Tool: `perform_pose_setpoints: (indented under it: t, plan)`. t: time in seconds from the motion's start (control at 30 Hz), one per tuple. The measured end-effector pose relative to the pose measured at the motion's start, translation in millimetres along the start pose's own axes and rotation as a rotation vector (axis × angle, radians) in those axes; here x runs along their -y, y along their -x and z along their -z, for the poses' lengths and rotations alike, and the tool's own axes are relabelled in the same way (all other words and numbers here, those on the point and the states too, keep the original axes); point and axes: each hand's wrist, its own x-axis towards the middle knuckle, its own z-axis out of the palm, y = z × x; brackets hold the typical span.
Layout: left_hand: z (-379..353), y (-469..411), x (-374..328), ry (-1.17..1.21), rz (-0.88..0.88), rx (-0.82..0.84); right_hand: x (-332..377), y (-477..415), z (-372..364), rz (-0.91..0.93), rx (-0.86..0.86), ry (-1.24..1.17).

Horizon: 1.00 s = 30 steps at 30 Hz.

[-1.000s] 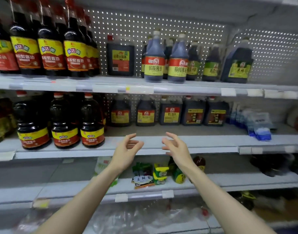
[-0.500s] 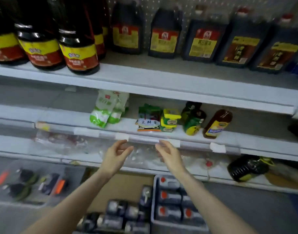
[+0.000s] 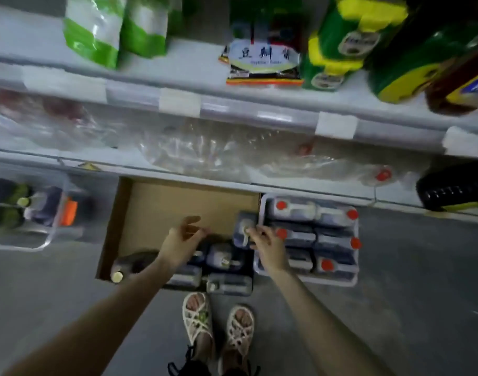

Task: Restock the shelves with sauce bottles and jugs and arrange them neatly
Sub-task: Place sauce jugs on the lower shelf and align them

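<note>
Down over the floor (image 3: 411, 308) now, reaching into a cardboard box (image 3: 178, 202) with both hands. Curling the fingers (image 3: 256, 231) of the right hand (image 3: 269, 248) onto the pale cap of a dark jug (image 3: 241, 236) upright against the box's right wall, apparently pinching it, though hard to tell through the blur. Holding the left hand (image 3: 183, 240) just above the box, fingers wide and loose, gripping nothing. Counting three more jugs (image 3: 223, 257) in the near right part of the box, plus one bottle (image 3: 134, 263) lying at the near left corner. Right beside the box, a white tray (image 3: 313, 281) packed with jugs, counting five red caps (image 3: 352, 214) there. Up on the shelf (image 3: 69, 82), two green-and-white bags (image 3: 96, 31) and one packet (image 3: 263, 61) with three Chinese characters on a white label, too smeared to read with certainty. Jug labels likewise too blurred to read.
</note>
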Motion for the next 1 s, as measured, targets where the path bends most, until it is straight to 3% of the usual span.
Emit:
perform_pose_setpoints:
  t: [0.47, 0.77, 1.0]
  plan:
    - [-70.9, -113.7, 122.7, -0.012, 0.090, 0.065, -140.2, -130.5, -48.3, -0.220, -0.082, 0.104]
    - [-77.8, -140.1, 156.4, -0.018, 0.146, 0.073, -144.5, -178.4, -68.8, -0.361, -0.117, -0.093]
    - [-67.4, -140.1, 154.0, 0.037, 0.160, 0.103, -149.1, -181.2, -72.7, -0.354, -0.177, -0.099]
